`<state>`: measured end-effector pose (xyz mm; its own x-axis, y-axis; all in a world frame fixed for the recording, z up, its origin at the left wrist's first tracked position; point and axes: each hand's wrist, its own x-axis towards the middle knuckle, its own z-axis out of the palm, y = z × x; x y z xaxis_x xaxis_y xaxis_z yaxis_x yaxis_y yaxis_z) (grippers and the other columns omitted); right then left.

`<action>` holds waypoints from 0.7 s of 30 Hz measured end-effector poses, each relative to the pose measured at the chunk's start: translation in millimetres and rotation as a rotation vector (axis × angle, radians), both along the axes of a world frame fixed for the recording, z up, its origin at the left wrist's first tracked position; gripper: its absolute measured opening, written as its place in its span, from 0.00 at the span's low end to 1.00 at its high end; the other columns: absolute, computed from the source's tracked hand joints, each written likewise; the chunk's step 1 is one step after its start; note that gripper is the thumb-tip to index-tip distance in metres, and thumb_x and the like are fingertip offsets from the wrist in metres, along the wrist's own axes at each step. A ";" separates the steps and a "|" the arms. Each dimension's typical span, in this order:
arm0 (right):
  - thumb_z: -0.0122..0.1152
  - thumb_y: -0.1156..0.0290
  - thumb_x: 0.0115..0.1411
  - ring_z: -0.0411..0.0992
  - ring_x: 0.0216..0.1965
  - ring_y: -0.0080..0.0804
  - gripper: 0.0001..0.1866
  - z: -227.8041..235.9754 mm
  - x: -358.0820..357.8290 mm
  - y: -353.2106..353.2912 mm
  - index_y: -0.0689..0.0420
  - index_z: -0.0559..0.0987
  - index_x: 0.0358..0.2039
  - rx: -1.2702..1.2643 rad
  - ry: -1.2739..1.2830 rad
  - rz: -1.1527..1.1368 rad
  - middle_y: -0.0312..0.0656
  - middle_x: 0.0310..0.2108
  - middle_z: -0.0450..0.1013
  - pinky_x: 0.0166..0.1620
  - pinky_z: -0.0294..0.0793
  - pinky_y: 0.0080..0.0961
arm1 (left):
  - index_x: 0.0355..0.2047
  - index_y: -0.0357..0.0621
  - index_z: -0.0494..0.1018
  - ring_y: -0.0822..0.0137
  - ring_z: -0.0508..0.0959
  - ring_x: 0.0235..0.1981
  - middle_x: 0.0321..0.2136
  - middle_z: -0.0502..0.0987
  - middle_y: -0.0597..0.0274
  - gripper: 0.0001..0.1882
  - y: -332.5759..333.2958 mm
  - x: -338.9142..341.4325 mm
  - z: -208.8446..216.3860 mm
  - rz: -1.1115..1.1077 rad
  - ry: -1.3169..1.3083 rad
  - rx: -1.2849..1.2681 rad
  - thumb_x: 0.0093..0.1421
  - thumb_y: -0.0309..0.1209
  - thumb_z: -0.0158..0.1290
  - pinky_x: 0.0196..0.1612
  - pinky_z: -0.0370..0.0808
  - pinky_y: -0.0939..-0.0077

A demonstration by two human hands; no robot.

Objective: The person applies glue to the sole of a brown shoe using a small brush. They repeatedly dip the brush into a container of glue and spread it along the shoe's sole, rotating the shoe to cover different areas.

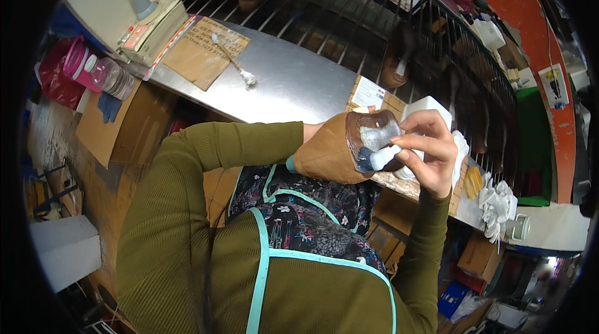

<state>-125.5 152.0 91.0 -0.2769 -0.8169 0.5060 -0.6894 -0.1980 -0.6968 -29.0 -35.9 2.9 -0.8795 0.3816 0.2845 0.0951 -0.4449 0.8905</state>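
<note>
The right grip (433, 154) pinches a soft white wad (382, 158) at the glossy, dark end of a rounded, tan, suede-like shoe upper (327, 153), grasped by the mostly hidden left grip (311, 131).

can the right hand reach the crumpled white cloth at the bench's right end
Probably, once the right hand drops its small white wad; the crumpled white cloth lies uncovered nearby.

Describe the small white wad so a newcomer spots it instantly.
From the metal bench, go to the tan shoe-shaped piece before it. The wad is over its dark end, pinched in the right hand; unlike the bunched white gloves further right, it is small and held.
</note>
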 end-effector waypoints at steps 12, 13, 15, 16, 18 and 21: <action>0.72 0.71 0.46 0.69 0.37 0.30 0.11 -5.2 -17.7 -54.0 0.52 0.86 0.33 0.114 -0.052 0.385 0.39 0.34 0.72 0.37 0.69 0.27 | 0.55 0.33 0.61 0.55 0.76 0.46 0.44 0.73 0.46 0.28 7.5 34.0 -25.7 -0.433 -0.241 0.086 0.59 0.35 0.56 0.45 0.80 0.62; 0.72 0.71 0.46 0.69 0.37 0.30 0.11 -6.1 -19.3 -55.5 0.52 0.86 0.33 0.124 -0.049 0.402 0.39 0.34 0.72 0.37 0.69 0.27 | 0.56 0.34 0.61 0.55 0.76 0.47 0.45 0.72 0.46 0.29 9.4 34.9 -26.7 -0.430 -0.238 0.097 0.59 0.36 0.55 0.46 0.79 0.62; 0.72 0.71 0.46 0.68 0.36 0.29 0.11 -7.1 -21.9 -56.2 0.52 0.86 0.33 0.148 -0.064 0.428 0.38 0.35 0.72 0.36 0.68 0.26 | 0.56 0.34 0.60 0.54 0.75 0.48 0.47 0.71 0.46 0.30 10.7 33.2 -28.0 -0.429 -0.252 0.130 0.59 0.38 0.54 0.47 0.78 0.62; 0.72 0.71 0.46 0.68 0.36 0.29 0.11 -5.0 -23.7 -54.3 0.52 0.86 0.33 0.168 -0.057 0.428 0.38 0.35 0.72 0.36 0.68 0.26 | 0.57 0.35 0.60 0.54 0.75 0.48 0.47 0.70 0.46 0.30 12.1 32.6 -28.9 -0.441 -0.253 0.128 0.59 0.40 0.53 0.48 0.78 0.62; 0.72 0.71 0.46 0.68 0.36 0.28 0.11 -2.8 -27.9 -49.8 0.52 0.86 0.33 0.188 -0.034 0.426 0.37 0.35 0.72 0.35 0.67 0.26 | 0.58 0.35 0.59 0.54 0.74 0.49 0.49 0.69 0.45 0.31 18.6 28.8 -31.2 -0.454 -0.271 0.164 0.60 0.42 0.52 0.49 0.77 0.62; 0.72 0.70 0.46 0.68 0.35 0.28 0.11 -3.1 -31.0 -46.4 0.51 0.86 0.33 0.206 0.003 0.437 0.37 0.34 0.72 0.35 0.66 0.26 | 0.59 0.36 0.57 0.54 0.73 0.51 0.51 0.67 0.45 0.33 30.3 24.7 -33.5 -0.443 -0.312 0.284 0.60 0.45 0.49 0.51 0.76 0.62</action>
